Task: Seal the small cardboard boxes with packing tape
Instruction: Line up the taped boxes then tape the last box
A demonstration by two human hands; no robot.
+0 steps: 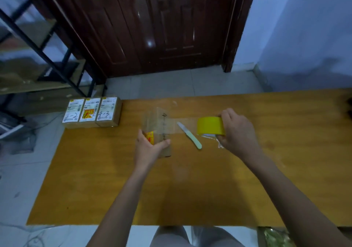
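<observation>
A lap in grey cloth (171,237) lay nearest. On the worktop (95,180) a small cardboard box (162,130) was gripped by the left hand (150,147), while a yellow tape roll (210,126) was held in the right hand (236,130), clear tape (182,123) stretched between. Cutting seemed next; the knife (189,135) lay under the strip. Three labelled boxes (92,112) stood apart.

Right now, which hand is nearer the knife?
Right, narrowly. The right hand grips the yellow tape roll just right of the knife; the left hand holds the small cardboard box further off to its left.
</observation>
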